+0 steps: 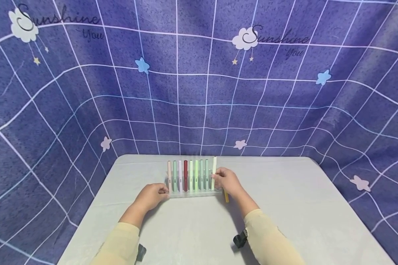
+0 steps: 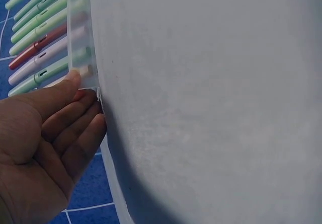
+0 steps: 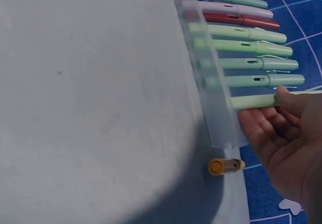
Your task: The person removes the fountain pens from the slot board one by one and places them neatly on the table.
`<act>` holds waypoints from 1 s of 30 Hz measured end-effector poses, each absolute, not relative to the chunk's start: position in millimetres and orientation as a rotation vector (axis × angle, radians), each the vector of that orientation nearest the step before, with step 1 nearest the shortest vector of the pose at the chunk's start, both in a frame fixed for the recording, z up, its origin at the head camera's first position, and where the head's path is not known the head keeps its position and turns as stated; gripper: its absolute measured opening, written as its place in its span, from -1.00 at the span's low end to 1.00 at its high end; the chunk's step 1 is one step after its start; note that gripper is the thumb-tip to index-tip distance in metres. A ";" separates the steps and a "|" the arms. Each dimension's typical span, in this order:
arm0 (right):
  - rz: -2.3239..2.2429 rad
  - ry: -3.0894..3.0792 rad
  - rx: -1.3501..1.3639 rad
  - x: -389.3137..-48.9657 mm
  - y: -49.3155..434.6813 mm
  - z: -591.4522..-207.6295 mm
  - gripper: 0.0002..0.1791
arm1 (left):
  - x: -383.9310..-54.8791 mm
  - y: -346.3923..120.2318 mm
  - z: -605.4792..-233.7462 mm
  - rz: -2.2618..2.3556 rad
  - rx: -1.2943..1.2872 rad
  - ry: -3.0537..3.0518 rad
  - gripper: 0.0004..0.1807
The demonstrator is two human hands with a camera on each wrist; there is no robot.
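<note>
A clear plastic pen rack (image 1: 193, 194) stands toward the table's back, with several pens upright in a row, among them a dark red pen (image 1: 185, 176) and a lilac pen (image 3: 229, 7). At the rack's left end my left hand (image 1: 151, 195) pinches its corner, thumb on the front wall (image 2: 80, 53) and fingers round the end. My right hand (image 1: 228, 181) pinches a pale green pen (image 3: 255, 101) between thumb and fingers at the rack's right end. That pen rises higher than its neighbours, its lower end at the rack. Beside the rack, below the right hand, lies an orange-yellow pen (image 1: 226, 196).
A pale cloth covers the table (image 1: 192, 228). Behind it and at both sides hangs a blue-purple curtain (image 1: 192, 92) with a white grid, clouds and stars. Dark straps (image 1: 240, 239) show by the sleeves.
</note>
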State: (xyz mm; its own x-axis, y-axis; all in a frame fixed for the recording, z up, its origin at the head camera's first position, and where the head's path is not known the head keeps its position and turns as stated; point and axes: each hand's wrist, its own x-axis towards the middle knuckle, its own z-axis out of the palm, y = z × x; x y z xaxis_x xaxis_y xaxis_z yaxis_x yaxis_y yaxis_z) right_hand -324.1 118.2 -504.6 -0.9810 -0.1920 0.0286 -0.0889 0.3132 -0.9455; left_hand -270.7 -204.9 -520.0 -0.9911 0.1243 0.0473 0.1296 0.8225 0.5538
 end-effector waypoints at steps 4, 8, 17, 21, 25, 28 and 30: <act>-1.844 2.453 -0.265 -324.3 125.9 -497.9 -0.81 | -271.0 -205.1 -519.7 -0.907 -0.208 -2.987 -0.89; -1.874 2.435 -0.227 -323.7 138.7 -494.9 -0.81 | -270.1 -205.1 -518.8 -0.910 -0.202 -2.989 -0.89; -1.722 2.470 -0.194 -321.7 167.2 -497.4 -0.80 | -266.9 -201.7 -513.4 -0.926 -0.174 -2.998 -0.89; -1.570 2.474 -0.115 -318.6 175.1 -497.2 -0.79 | -266.6 -201.7 -513.1 -0.936 -0.168 -3.003 -0.90; -1.434 2.500 -0.052 -316.5 179.8 -501.9 -0.81 | -268.1 -202.7 -514.7 -0.942 -0.170 -3.005 -0.90; -1.386 2.497 -0.001 -316.3 178.0 -506.6 -0.85 | -269.0 -203.1 -515.8 -0.940 -0.172 -3.005 -0.90; -1.361 2.496 0.012 -316.8 176.0 -509.5 -0.87 | -269.3 -202.8 -516.1 -0.935 -0.171 -3.004 -0.90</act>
